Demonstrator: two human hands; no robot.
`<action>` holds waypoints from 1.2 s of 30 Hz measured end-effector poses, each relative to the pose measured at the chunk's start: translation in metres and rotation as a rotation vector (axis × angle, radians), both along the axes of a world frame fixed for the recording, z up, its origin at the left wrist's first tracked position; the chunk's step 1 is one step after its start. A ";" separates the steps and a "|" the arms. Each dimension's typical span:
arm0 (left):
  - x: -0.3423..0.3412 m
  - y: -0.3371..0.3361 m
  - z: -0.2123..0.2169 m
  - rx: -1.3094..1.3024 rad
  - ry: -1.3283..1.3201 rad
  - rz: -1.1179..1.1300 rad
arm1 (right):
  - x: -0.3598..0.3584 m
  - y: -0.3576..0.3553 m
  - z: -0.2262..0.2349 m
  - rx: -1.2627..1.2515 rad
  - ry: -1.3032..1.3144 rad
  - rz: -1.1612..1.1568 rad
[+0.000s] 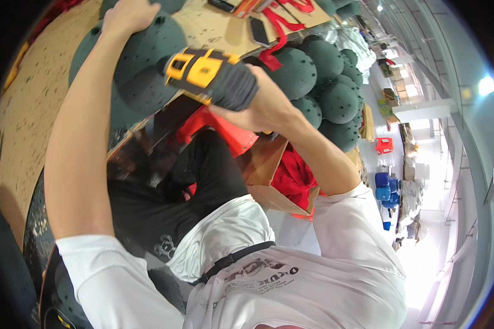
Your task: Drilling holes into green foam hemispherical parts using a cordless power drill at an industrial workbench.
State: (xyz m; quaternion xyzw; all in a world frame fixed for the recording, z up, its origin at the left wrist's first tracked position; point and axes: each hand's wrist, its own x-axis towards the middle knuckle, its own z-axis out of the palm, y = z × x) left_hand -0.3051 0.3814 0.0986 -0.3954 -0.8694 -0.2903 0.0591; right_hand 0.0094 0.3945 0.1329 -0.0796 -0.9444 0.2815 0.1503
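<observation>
My left hand point(127, 17) is closed against the top of a large dark green ball point(142, 55) with small dark studs. Part of its fingers is cut off or hidden near the upper edge. In my right hand point(269, 101) is a yellow and black cordless drill point(200, 71), its body pointing left toward the ball. The drill's tip lies in front of the ball; whether it touches cannot be made out. Under the ball is a tan tabletop point(33, 109) strewn with dark bits.
Several studded green balls point(293, 74) are heaped at the right. A dark phone point(258, 31) and red ribbon point(280, 35) lie on the far tabletop. Below the drill are a red plastic object point(230, 134) and a cardboard box point(282, 197) holding red fabric point(293, 178).
</observation>
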 end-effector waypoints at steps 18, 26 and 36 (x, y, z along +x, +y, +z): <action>0.019 -0.022 0.024 0.028 -0.037 -0.071 | -0.024 0.136 -0.059 -0.304 0.451 -0.287; 0.034 -0.024 0.039 0.097 -0.039 -0.075 | -0.096 0.202 -0.138 -0.346 0.736 -0.357; 0.130 -0.115 -0.043 0.284 0.612 -0.300 | -0.080 0.189 -0.133 -0.399 0.861 -0.457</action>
